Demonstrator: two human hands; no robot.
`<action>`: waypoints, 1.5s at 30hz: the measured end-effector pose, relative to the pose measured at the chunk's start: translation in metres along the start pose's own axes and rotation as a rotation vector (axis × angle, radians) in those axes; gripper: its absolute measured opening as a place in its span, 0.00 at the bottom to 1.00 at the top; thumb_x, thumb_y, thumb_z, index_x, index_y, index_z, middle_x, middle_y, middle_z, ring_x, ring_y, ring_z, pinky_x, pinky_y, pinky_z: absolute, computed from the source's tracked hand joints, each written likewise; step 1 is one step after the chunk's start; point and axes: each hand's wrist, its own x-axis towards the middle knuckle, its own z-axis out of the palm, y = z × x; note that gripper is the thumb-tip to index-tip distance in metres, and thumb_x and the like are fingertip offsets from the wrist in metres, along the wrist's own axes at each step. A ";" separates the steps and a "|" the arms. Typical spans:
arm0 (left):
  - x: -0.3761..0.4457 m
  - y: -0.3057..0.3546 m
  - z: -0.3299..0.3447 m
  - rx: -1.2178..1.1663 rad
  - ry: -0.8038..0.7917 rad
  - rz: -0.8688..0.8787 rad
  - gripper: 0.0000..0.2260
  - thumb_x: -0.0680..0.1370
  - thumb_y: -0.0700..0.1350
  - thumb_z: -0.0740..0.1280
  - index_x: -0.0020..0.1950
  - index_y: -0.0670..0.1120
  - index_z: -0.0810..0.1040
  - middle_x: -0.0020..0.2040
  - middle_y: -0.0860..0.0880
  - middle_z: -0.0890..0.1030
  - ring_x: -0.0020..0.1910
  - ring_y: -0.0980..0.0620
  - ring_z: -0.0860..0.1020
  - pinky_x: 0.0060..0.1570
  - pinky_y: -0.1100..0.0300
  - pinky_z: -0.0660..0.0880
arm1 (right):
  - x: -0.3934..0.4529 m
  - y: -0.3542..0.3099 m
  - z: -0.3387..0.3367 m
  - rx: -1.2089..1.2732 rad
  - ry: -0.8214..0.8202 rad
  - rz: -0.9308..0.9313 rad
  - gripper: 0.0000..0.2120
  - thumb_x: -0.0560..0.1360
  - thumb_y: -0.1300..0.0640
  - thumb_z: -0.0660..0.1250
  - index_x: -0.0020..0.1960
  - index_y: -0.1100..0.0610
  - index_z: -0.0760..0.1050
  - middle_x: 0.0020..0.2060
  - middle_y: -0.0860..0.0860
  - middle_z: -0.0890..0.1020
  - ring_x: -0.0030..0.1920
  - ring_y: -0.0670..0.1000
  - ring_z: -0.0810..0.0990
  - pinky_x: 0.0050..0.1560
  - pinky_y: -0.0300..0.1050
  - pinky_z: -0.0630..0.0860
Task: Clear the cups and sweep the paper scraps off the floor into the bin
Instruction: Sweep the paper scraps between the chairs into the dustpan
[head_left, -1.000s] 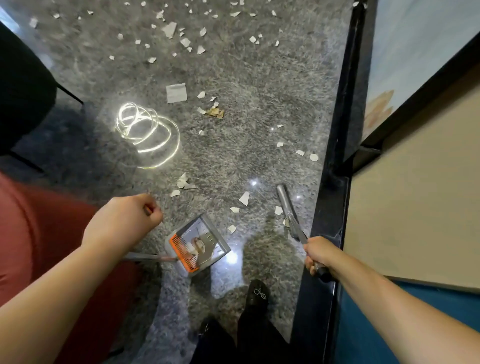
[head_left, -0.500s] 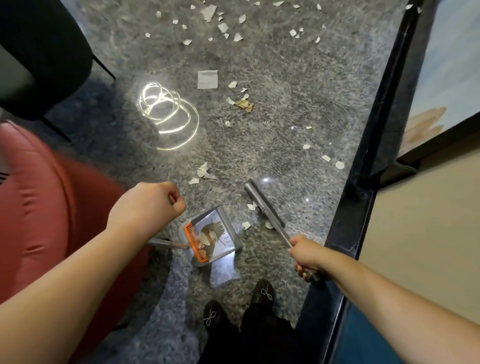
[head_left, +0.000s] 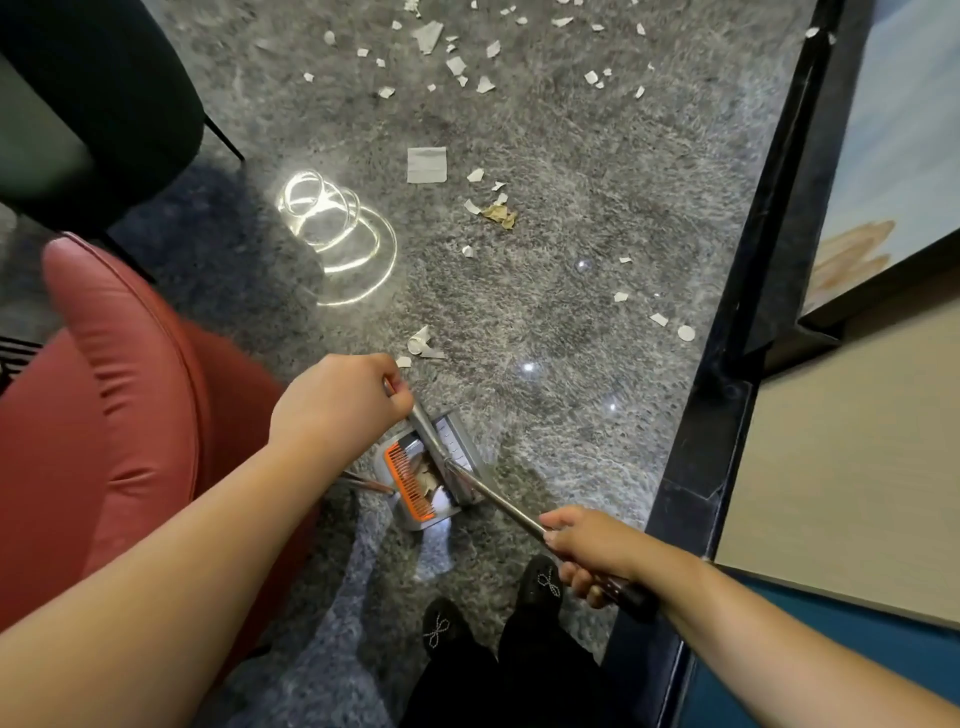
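Two hands busy: left hand fisted round the upright dustpan handle, right hand wrapped round the broom handle, fingers curled tight on both. Dustpan sits on the floor near the person's shoes, beside the red chair; broom head lies across its mouth, a few scraps already inside by the orange comb. Step in hand: sweeping, cups not visible. Most paper scraps lie far up the floor, others near the black border at right, plus a square piece mid-floor. Next, likely: reach the broom out, drag the near scraps in, then shift the pan forward. No bin in view.
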 end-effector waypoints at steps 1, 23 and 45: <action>-0.002 -0.003 -0.001 -0.008 -0.005 -0.002 0.05 0.75 0.52 0.63 0.44 0.54 0.79 0.35 0.50 0.80 0.37 0.47 0.78 0.36 0.56 0.77 | -0.006 0.002 0.001 0.014 0.011 -0.004 0.17 0.82 0.59 0.53 0.70 0.50 0.63 0.27 0.53 0.69 0.18 0.44 0.66 0.20 0.32 0.63; 0.018 -0.086 -0.042 -0.160 0.246 -0.391 0.10 0.76 0.55 0.64 0.46 0.51 0.80 0.48 0.45 0.84 0.48 0.40 0.79 0.42 0.56 0.70 | 0.003 -0.123 -0.034 0.093 0.223 -0.212 0.17 0.82 0.59 0.53 0.71 0.51 0.62 0.27 0.54 0.68 0.16 0.45 0.64 0.19 0.32 0.64; 0.191 -0.099 -0.083 -0.026 0.086 -0.552 0.10 0.76 0.58 0.64 0.48 0.54 0.80 0.45 0.47 0.83 0.45 0.43 0.81 0.39 0.57 0.73 | 0.155 -0.364 -0.113 -0.797 0.066 -0.122 0.10 0.75 0.72 0.59 0.38 0.61 0.67 0.22 0.57 0.71 0.24 0.53 0.70 0.26 0.44 0.67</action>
